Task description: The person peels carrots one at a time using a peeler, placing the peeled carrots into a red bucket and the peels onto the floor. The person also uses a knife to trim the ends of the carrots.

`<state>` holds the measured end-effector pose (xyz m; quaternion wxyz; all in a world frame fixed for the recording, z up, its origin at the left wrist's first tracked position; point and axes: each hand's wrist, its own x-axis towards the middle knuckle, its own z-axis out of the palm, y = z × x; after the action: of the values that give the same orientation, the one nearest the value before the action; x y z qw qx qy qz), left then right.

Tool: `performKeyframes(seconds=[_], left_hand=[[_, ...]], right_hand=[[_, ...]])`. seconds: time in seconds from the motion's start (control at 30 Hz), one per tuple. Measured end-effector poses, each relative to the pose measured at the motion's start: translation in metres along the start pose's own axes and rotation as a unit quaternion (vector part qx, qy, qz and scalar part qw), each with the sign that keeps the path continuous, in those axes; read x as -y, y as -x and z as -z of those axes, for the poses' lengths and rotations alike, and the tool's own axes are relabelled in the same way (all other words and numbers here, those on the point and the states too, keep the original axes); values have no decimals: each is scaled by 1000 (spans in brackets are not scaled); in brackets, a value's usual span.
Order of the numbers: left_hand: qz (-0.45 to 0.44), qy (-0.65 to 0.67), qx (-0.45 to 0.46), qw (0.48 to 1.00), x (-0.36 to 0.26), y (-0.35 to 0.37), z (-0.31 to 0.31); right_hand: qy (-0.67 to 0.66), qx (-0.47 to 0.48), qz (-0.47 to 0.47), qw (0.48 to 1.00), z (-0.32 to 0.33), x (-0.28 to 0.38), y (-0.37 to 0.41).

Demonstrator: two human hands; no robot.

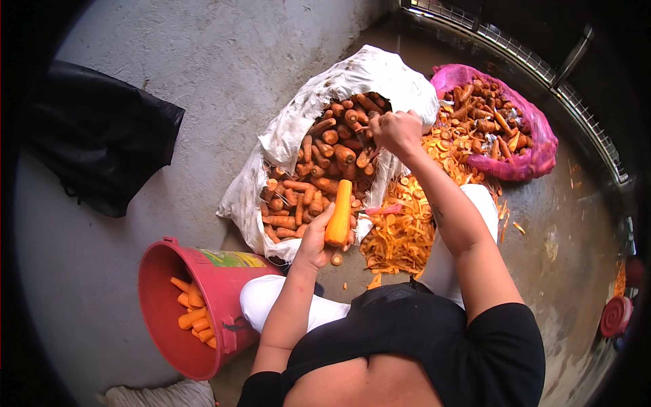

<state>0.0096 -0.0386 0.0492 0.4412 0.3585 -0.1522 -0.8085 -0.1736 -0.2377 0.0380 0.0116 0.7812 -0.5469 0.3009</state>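
A smooth, bright orange peeled carrot [341,214] stands nearly upright in my left hand [316,237], whose fingers wrap round its thick lower end. My right hand [398,132] is closed in a fist, raised by the right edge of the sack opening. Something thin and reddish juts from its left side, but I cannot make out what it is. Behind both hands lies an open white woven sack [373,64], full of unpeeled carrots [322,159]. A heap of carrot peelings [400,237] covers the floor below my right forearm.
A tilted red bucket [234,281] at lower left holds several peeled carrots [195,319]. Carrot scraps fill a pink mesh bag [539,139] at upper right. Black fabric [108,132] hangs or lies on the left. A metal grate [529,61] edges the wet floor.
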Motion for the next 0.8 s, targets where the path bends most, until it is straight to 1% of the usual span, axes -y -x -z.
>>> performKeyframes(seconds=[0.03, 0.07, 0.1, 0.13, 0.17, 0.2, 0.23, 0.27, 0.3, 0.33, 0.47, 0.57, 0.67, 0.7, 0.73, 0.77, 0.8], left_hand=[[1, 24, -15, 1000, 0, -3, 3], [2, 48, -29, 998, 2, -6, 8], [3, 56, -32, 998, 3, -10, 17], [5, 64, -34, 997, 4, -14, 27], [6, 73, -37, 997, 5, -18, 35], [-29, 92, 12, 995, 2, -19, 31], [-26, 94, -39, 994, 1, -17, 25], [-22, 95, -90, 991, 1, -16, 19], [-17, 95, -141, 985, 0, -16, 16], [-14, 129, -113, 985, 2, -21, 30], [-5, 106, -132, 986, 8, -20, 25], [-16, 48, -179, 983, 8, -20, 9], [-19, -13, -66, 998, 7, -11, 16], [-16, -13, -42, 999, 7, -10, 15], [-13, -12, -18, 1000, 6, -8, 10], [-11, -12, 7, 1000, 4, -6, 6], [-6, -26, 22, 999, 2, -2, 1]], right_hand=[[-35, -2, 2, 999, 8, 9, 1], [-119, 45, -12, 992, 14, 23, 5], [-192, 133, -37, 972, 34, 41, 11], [-198, 83, 63, 975, 23, 44, 22], [-200, 33, 163, 965, 13, 47, 33], [-229, 31, 185, 955, 20, 56, 41], [-258, 29, 205, 944, 29, 66, 48], [-283, -4, 231, 931, 33, 73, 54], [-280, 22, 253, 926, 33, 76, 59], [-269, 30, 263, 926, 34, 78, 62], [-250, 33, 283, 925, 30, 79, 68], [-240, 19, 279, 930, 28, 75, 64], [-212, 17, 249, 945, 24, 65, 52], [-168, 8, 208, 964, 25, 59, 45], [-87, -46, 206, 974, 6, 38, 32], [-15, 11, 121, 992, -1, 23, 18], [40, 60, 80, 994, 4, 7, 8]])
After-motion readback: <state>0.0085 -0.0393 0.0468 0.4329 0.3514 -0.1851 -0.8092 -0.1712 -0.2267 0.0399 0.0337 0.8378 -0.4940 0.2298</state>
